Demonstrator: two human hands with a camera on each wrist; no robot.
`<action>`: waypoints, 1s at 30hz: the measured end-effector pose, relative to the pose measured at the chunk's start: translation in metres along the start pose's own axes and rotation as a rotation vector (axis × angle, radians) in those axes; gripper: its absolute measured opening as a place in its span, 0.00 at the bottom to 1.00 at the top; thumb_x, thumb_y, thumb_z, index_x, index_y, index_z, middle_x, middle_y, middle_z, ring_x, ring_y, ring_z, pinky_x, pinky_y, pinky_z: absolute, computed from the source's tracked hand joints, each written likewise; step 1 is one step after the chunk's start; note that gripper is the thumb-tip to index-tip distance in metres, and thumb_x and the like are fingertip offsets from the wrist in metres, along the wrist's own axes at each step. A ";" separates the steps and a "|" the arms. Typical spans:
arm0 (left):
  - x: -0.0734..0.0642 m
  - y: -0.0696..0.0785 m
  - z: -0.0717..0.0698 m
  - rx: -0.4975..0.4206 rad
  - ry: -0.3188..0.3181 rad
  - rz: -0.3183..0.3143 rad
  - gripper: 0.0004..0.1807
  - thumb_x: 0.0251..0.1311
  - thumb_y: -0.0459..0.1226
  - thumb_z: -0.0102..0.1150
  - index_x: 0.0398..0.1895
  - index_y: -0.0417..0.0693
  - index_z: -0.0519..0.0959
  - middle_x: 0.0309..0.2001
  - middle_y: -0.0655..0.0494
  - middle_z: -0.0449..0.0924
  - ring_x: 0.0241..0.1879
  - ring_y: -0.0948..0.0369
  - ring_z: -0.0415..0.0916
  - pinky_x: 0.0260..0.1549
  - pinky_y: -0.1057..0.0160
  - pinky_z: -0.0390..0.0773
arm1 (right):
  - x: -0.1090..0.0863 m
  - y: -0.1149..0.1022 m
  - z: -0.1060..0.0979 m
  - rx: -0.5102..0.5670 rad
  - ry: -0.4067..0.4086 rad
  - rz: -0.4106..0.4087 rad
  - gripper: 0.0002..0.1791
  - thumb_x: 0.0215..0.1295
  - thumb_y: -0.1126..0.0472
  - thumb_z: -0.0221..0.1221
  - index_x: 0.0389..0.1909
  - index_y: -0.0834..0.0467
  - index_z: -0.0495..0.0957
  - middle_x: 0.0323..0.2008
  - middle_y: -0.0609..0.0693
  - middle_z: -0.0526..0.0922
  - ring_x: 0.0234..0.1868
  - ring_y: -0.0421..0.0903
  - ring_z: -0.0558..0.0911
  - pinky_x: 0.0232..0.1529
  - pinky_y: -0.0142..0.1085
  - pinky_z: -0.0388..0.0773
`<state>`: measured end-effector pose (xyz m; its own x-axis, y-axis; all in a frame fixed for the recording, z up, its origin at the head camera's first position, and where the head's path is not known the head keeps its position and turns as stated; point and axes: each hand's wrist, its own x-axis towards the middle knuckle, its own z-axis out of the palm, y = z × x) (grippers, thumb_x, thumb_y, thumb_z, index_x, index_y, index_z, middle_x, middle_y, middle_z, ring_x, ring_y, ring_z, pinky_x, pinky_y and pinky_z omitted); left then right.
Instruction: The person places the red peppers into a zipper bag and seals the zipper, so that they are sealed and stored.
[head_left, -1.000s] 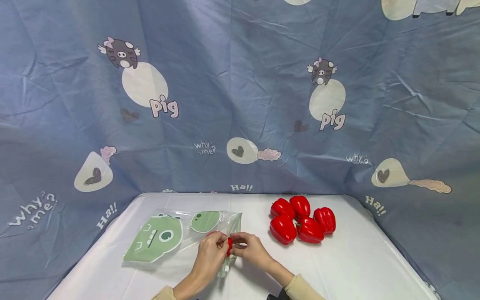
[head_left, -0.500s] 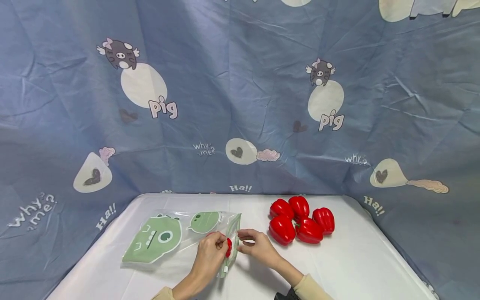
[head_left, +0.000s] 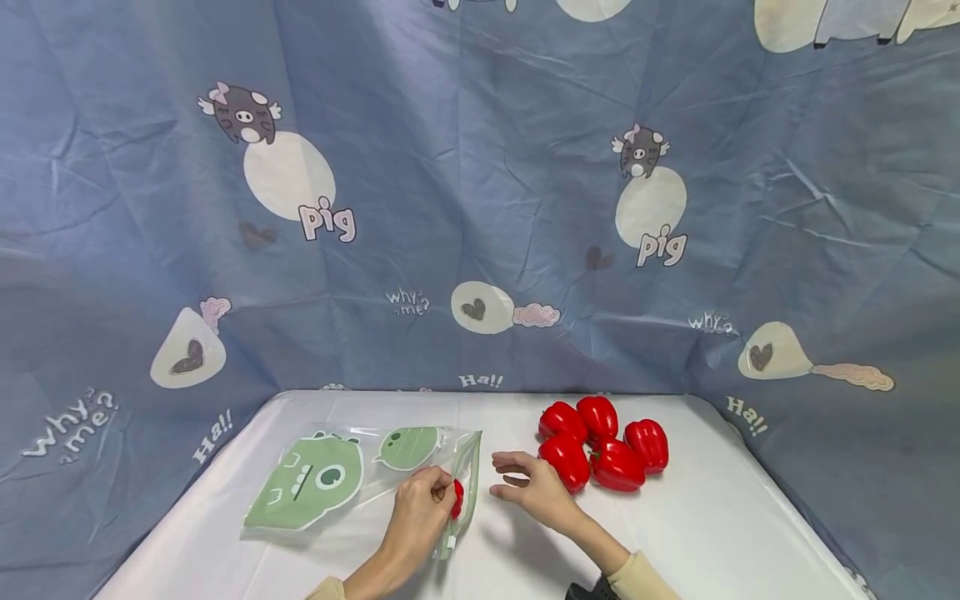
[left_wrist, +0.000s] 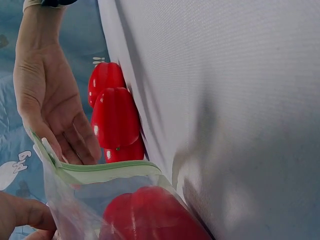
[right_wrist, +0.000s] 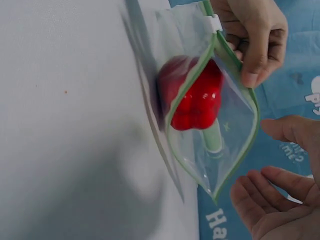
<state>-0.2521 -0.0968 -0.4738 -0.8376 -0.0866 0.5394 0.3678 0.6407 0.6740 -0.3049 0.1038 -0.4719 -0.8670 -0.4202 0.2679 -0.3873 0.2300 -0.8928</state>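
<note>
A clear zip bag with green cartoon prints lies on the table, its green-edged mouth gaping to the right. One red bell pepper sits inside, just behind the mouth. My left hand pinches the bag's upper edge between thumb and fingers. A white slider sits at the near end of the zip. To the right of the mouth, my right hand hovers with fingers spread apart, holding nothing. Behind it lies a cluster of several red bell peppers.
The white table is backed by a blue patterned cloth, which also hangs along both sides. The pepper cluster takes up the table's back right area, and the flat part of the bag stretches to the left.
My right hand has let go at the bag's mouth and moved right, away from it. The pepper stays in the bag. My left hand keeps its pinch on the edge.
</note>
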 end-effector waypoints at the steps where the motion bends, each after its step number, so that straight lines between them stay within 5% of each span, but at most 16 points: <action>1: 0.000 0.000 0.000 0.001 -0.002 -0.001 0.05 0.48 0.26 0.62 0.22 0.44 0.80 0.20 0.65 0.73 0.22 0.73 0.67 0.24 0.72 0.71 | -0.002 -0.006 -0.003 -0.002 -0.002 0.001 0.25 0.55 0.66 0.67 0.55 0.68 0.74 0.51 0.63 0.80 0.53 0.59 0.80 0.54 0.48 0.77; 8: 0.000 -0.002 0.001 0.001 0.003 0.000 0.05 0.47 0.26 0.61 0.21 0.43 0.80 0.19 0.65 0.73 0.23 0.72 0.68 0.24 0.73 0.71 | -0.008 -0.007 -0.019 -0.020 0.037 0.032 0.26 0.54 0.64 0.68 0.55 0.65 0.75 0.51 0.60 0.81 0.54 0.58 0.80 0.56 0.46 0.75; 20: -0.001 -0.001 0.001 0.003 0.010 -0.002 0.06 0.47 0.26 0.61 0.20 0.45 0.79 0.19 0.66 0.72 0.22 0.73 0.67 0.23 0.73 0.71 | -0.027 -0.041 -0.049 -0.063 0.161 0.108 0.26 0.55 0.64 0.68 0.55 0.64 0.75 0.51 0.59 0.81 0.55 0.59 0.78 0.58 0.52 0.72; 30: 0.000 -0.001 0.000 -0.019 0.008 0.002 0.04 0.47 0.26 0.61 0.22 0.43 0.80 0.20 0.65 0.73 0.21 0.73 0.67 0.22 0.72 0.72 | -0.027 -0.010 -0.075 -0.120 0.273 0.165 0.28 0.53 0.63 0.69 0.57 0.62 0.74 0.52 0.60 0.80 0.55 0.58 0.78 0.58 0.49 0.74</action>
<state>-0.2529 -0.0978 -0.4747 -0.8338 -0.0911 0.5445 0.3773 0.6260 0.6825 -0.3012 0.1785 -0.4425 -0.9667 -0.1222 0.2251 -0.2551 0.3837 -0.8875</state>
